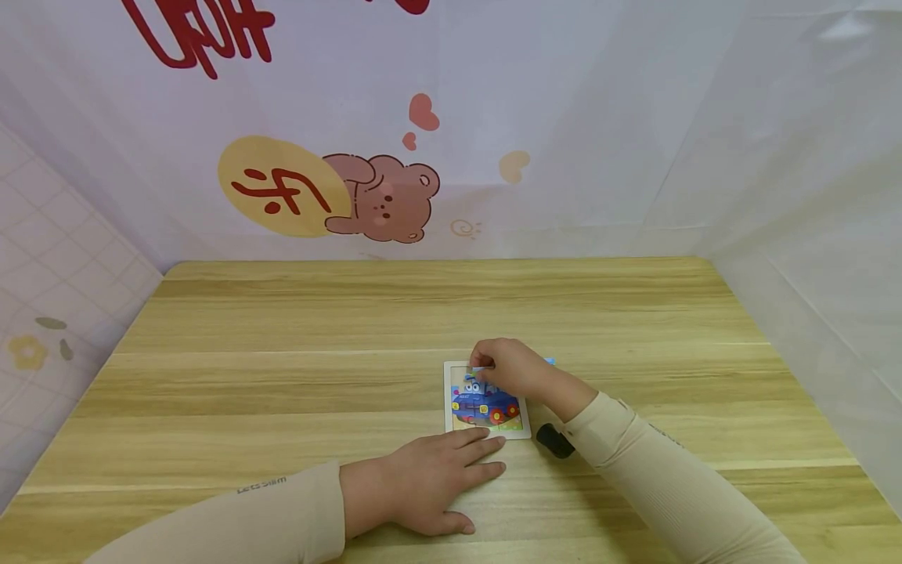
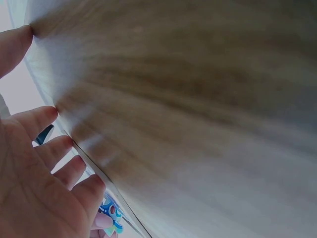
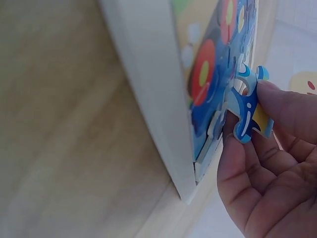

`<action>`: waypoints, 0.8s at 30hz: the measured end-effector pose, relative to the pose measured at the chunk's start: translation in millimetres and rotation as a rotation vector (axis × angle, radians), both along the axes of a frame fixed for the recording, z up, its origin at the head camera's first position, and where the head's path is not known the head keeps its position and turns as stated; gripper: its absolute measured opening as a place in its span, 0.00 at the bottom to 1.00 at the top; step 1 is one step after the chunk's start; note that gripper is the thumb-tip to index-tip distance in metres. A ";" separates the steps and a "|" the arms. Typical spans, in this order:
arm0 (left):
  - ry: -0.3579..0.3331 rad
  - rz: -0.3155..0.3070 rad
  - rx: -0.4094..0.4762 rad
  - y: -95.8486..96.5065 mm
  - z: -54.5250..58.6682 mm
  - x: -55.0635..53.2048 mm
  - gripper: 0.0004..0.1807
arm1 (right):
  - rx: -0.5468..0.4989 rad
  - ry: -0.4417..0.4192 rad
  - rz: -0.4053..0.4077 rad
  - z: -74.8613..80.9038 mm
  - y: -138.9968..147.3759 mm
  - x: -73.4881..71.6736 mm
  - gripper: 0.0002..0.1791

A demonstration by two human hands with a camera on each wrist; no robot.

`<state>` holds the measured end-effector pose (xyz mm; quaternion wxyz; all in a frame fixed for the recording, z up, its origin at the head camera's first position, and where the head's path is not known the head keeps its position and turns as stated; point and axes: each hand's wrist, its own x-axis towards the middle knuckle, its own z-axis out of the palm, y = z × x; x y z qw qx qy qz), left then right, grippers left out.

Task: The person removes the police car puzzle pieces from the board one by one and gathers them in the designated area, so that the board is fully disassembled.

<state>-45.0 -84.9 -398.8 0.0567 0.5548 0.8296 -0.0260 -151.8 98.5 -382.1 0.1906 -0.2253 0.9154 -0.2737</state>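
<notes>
A jigsaw puzzle with a white frame [image 1: 447, 399] lies on the table, showing a blue cartoon car with red and yellow wheels. Between thumb and fingers my right hand [image 1: 516, 368] pinches a blue puzzle piece [image 3: 246, 106] with a yellow patch. That hand is over the puzzle's upper part, where bare backing shows at the upper left. Fingers spread and straight, my left hand [image 1: 435, 479] rests on the table, its fingertips at the frame's near edge. The left wrist view shows its palm side and the held piece beyond the fingers.
Right of the puzzle, a small black object [image 1: 553, 441] sits partly behind the right sleeve. A light-blue scrap [image 1: 550, 361] peeks out behind the right wrist. The wooden table [image 1: 282, 329] meets a white backdrop with a bear print [image 1: 395, 200], and white sheeting hangs along both sides.
</notes>
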 end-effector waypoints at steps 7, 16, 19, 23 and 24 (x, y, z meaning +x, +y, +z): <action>0.002 0.003 0.001 0.2 0.4 0.5 0.38 | 0.017 0.010 0.018 1.8 0.2 -0.1 0.03; 0.013 0.003 0.008 0.0 -0.4 1.2 0.38 | 0.002 -0.001 -0.001 8.9 0.1 1.3 0.04; 0.007 0.006 0.003 0.2 -0.1 1.0 0.38 | -0.032 -0.013 -0.001 12.3 1.9 1.3 0.03; -0.009 0.011 -0.004 0.3 0.9 0.6 0.38 | -0.092 -0.018 -0.006 16.4 7.6 -0.9 0.02; -0.013 0.012 -0.005 0.3 1.1 0.5 0.38 | -0.105 -0.015 -0.008 17.5 9.7 -1.9 0.02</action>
